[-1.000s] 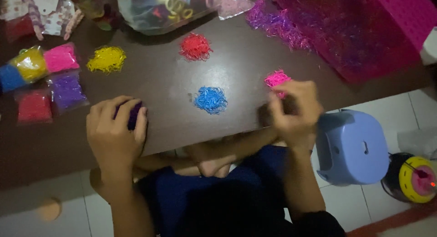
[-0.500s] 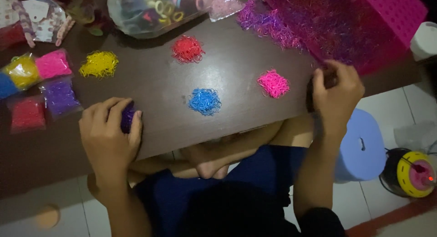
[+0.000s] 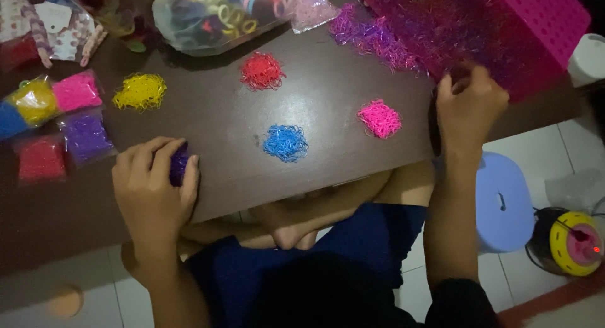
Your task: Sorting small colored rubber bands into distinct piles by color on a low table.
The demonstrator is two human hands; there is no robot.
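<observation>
Dark brown wooden tabletop (image 3: 328, 69) carries small heaps of tiny rubber bands, the blue heap (image 3: 285, 142) at its centre. Left of that heap, the left hand (image 3: 153, 192) curls around a dark purple clump of bands (image 3: 179, 165). Right of it, past a pink heap (image 3: 380, 118), the right hand (image 3: 469, 104) pinches into a big tangled purple-pink pile of bands (image 3: 454, 32).

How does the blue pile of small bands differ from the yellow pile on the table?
The blue pile lies near the middle of the table, between the two hands; the yellow pile lies farther left, beside the small filled bags. The blue pile looks a little more compact, the yellow one wider and looser. Both are heaps of tiny thin bands, and no hand touches either.
</observation>
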